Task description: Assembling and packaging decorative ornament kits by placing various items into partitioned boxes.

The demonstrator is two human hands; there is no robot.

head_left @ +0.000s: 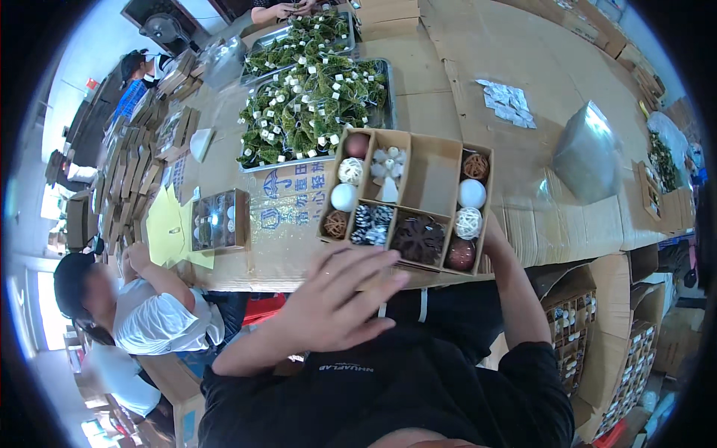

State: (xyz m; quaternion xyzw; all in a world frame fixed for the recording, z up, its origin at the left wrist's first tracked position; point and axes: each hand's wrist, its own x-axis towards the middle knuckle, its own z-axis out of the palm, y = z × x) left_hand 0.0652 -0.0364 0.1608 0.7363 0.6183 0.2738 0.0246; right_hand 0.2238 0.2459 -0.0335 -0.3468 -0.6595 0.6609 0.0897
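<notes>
1. Head view: divided cardboard box [429, 193] on the table [553, 67], clock centre. Holds balls [472, 193], frosted pinecones [371, 224], dark snowflake shape [418, 239], white figure [388, 170]. Compartment [433, 164] at 1 o'clock shows bare cardboard.
2. Left hand [328, 299], 7 o'clock: fingers spread, blurred, no object visible in them; contact with box cannot be told.
3. Right hand [494, 236], 4 o'clock: beside box wall; fingers partly hidden, grip cannot be told.
4. Green ornaments [306, 101] between 10 and 11 o'clock; white packets [508, 103] between 1 and 2.
5. Judgement: step in hand looks like box filling, nearly complete. Next move calls for steadying the box and a light placement into the bare compartment.
</notes>
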